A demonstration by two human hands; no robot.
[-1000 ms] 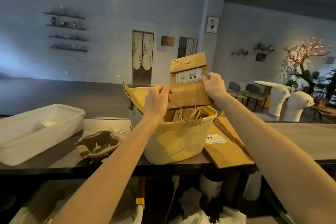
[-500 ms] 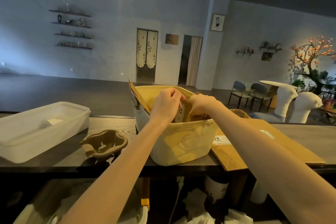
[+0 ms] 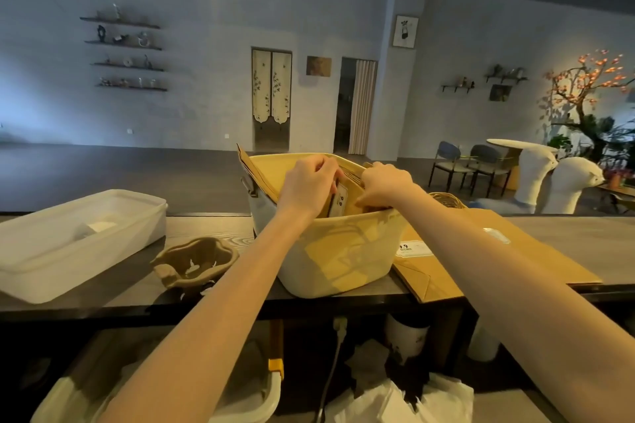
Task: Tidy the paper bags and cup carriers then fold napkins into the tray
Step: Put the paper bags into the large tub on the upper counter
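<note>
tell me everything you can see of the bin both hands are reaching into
The bin is a pale, translucent plastic tub with rounded corners, a rolled rim and a dark handle fitting at its far left end. It stands upright on the dark wooden counter, glowing yellow-brown from the paper bags standing in it. The left hand and right hand reach in over its near rim. Its right side overlaps a flat paper bag lying on the counter.
</note>
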